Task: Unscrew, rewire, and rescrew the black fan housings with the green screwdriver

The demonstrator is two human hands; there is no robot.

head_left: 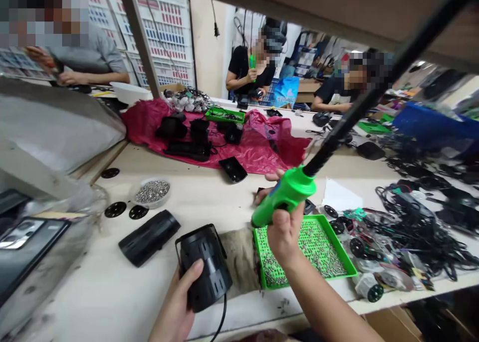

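A black cylindrical housing [205, 269], with a thin bracket and a cable hanging down, is gripped by my left hand [179, 302] near the table's front. My right hand [286, 227] is wrapped round a green electric screwdriver [286, 195], which hangs from a black cord and points down to the left. Its tip is too small to make out. Below the right hand lies a green tray [352, 269] of small screws. Another black housing [149, 237] lies left of the held one. A grey-brown cloth [241, 259] sits between the left hand and the tray.
A bowl of screws [152, 192] and black discs [115, 209] are at the left. Black parts rest on pink plastic [262, 152] behind. Cables and small parts [404, 232] pile up at the right. Several people work across the table. A slanted post stands at the back left.
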